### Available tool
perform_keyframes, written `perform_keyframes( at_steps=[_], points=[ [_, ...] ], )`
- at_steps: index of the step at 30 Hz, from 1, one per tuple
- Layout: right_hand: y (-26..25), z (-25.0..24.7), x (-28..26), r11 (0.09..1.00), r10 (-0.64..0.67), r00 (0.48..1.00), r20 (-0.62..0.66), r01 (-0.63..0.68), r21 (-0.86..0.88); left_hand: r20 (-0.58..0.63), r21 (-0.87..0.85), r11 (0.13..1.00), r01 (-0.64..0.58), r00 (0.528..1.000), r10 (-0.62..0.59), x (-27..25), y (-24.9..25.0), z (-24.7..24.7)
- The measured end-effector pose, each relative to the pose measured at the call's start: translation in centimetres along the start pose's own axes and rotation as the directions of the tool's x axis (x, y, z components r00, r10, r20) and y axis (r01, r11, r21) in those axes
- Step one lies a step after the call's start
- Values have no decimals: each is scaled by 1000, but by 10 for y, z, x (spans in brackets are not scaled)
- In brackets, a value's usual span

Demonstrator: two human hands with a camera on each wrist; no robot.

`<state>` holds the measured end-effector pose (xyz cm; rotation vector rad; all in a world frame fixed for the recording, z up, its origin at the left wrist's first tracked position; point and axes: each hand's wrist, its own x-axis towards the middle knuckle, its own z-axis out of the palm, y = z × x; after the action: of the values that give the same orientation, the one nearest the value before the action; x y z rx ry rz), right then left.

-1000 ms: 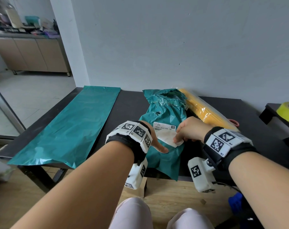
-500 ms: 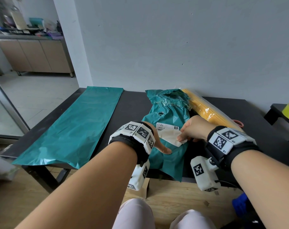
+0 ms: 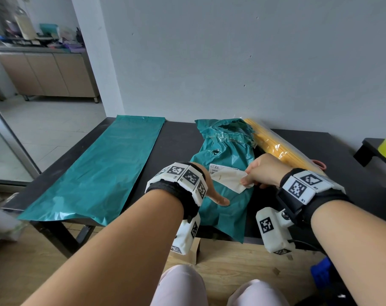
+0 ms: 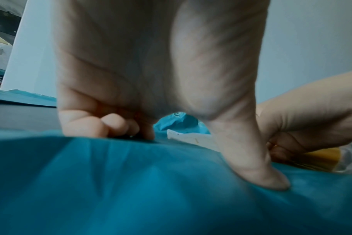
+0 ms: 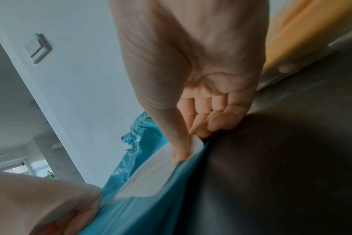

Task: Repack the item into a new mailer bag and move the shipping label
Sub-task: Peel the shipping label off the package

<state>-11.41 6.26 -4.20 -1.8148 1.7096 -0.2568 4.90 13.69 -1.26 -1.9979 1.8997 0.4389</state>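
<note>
Left of the torn old bag (image 3: 229, 151), the new mailer bag (image 3: 94, 173) lies flat and empty-looking on the table (image 3: 178, 142). On the old bag, the left hand (image 3: 214, 194) has its grip spread, pressing down. The right hand (image 3: 262, 171) has its grip pinching the half-peeled shipping label (image 3: 227, 176). Right of the old bag lies the yellow item (image 3: 273, 144), out of either bag. Bagging and relabelling seem left.

Soft daylight, blurred wrist views

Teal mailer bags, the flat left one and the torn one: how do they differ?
The flat bag lies smooth and intact; the torn bag is crumpled and ripped at its far end. The flat bag is bare; the torn bag bears a white label, which the right hand pinches. Both are teal, on the black table.
</note>
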Motion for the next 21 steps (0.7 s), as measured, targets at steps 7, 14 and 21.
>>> perform_keyframes(
  at_steps=[7, 14, 21],
  points=[
    [2, -10, -11, 955, -137, 963, 230, 67, 289, 33, -57, 998, 8, 999, -6, 0, -2, -3],
    [-9, -14, -16, 943, -118, 958, 261, 26, 333, 43, -69, 997, 15, 999, -12, 3, -2, 0],
    [-25, -9, -3, 977, -156, 987, 48, 147, 154, 11, -97, 993, -63, 998, 64, 7, -17, -17]
  ],
)
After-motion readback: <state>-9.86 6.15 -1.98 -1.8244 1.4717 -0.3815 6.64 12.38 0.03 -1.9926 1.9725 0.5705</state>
